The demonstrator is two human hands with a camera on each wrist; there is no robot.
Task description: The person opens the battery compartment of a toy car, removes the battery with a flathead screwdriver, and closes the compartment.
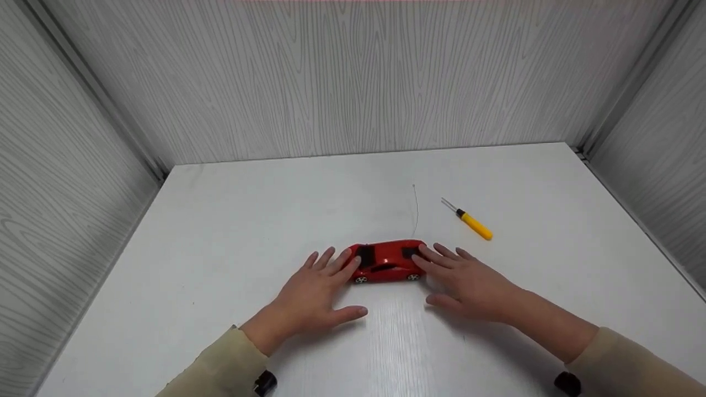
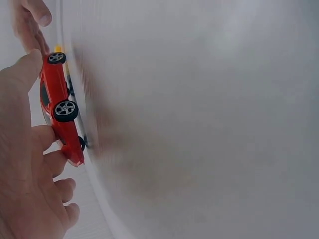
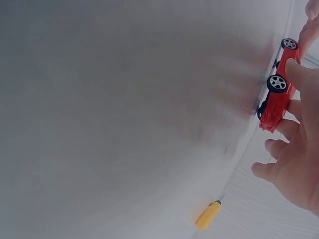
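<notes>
Both hands lie flat-fingered on white bench (image 1: 231, 220): left hand (image 1: 311, 295) and right hand (image 1: 469, 284) touch opposite ends of small red plastic toy car (image 1: 388, 260) between them. Likely light, rigid, rolls; grip body sides.

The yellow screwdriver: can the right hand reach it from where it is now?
Probably yes. The yellow screwdriver lies on the bare table beyond the right hand, which only touches the red car; nothing lies between them.

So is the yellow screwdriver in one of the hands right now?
No, the yellow screwdriver lies alone on the table, while both hands rest at the red toy car.
</notes>
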